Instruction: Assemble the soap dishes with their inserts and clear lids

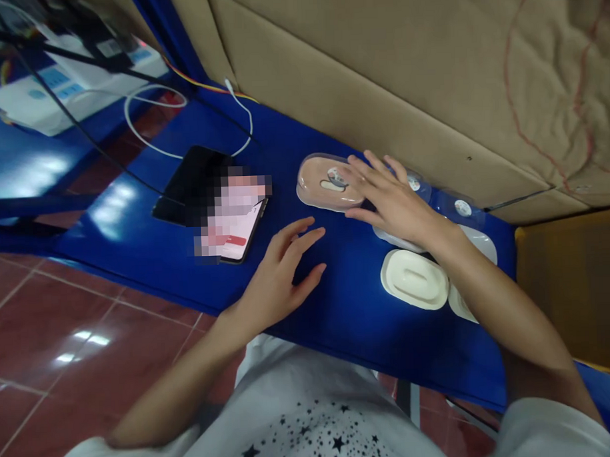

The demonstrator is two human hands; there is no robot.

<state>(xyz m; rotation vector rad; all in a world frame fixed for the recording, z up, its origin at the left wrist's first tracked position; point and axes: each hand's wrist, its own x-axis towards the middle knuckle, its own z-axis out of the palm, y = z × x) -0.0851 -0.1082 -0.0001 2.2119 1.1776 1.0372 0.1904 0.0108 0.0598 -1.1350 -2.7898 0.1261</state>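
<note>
My right hand (pixel 384 196) reaches across to a pink oval case (pixel 316 181) with a round sticker and a clear cover. Its fingers are spread over the case's right end; whether they touch it I cannot tell. Beneath that wrist, a white oval piece (pixel 393 239) is partly hidden. A cream oval lid (pixel 414 279) with a raised middle lies nearer to me, left of my right forearm. My left hand (pixel 284 269) hovers over the blue table, fingers apart and holding nothing. A lit phone (pixel 239 224), partly blurred out, lies to its left.
A dark flat device (pixel 197 165) lies behind the phone, with a white cable (pixel 251 120) nearby. Clear covers with round stickers (pixel 463 207) lie along the brown cardboard wall (pixel 359 66). A brown box (pixel 572 286) stands at the right. The blue table (pixel 337 301) has its front edge close to my body.
</note>
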